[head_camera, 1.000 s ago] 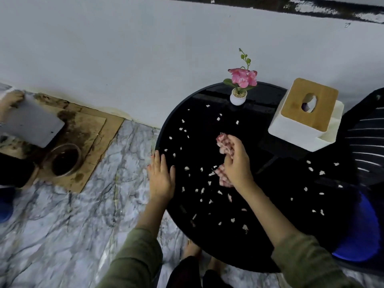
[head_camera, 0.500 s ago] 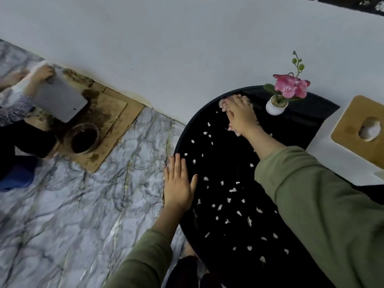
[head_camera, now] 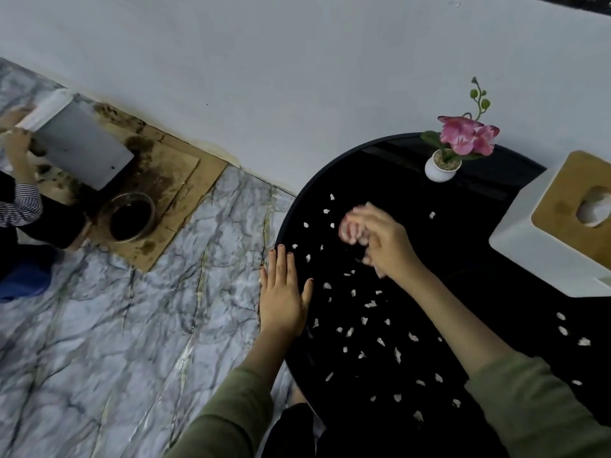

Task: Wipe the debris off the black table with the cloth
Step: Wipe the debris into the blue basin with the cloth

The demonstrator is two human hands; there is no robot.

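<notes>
A round black table (head_camera: 390,166) fills the right half of the head view, scattered with several small white scraps of debris (head_camera: 370,304). My right hand (head_camera: 385,241) is shut on a bunched red-and-white checked cloth (head_camera: 350,226) and presses it on the table's middle; hand and cloth are motion-blurred. My left hand (head_camera: 282,294) lies flat with fingers spread at the table's left edge, holding nothing. Scraps lie left of, in front of and right of the cloth.
A small white pot with a pink flower (head_camera: 458,150) stands at the table's back. A white tissue box with a wooden lid (head_camera: 558,223) sits at the right. On the marble floor to the left, another person's hands (head_camera: 18,143) handle a grey board over stained cardboard (head_camera: 165,180) beside a glass bowl (head_camera: 127,216).
My right hand has drawn the cloth back from the far rim near the flower pot toward the table's middle. My left hand stays at the left edge.
</notes>
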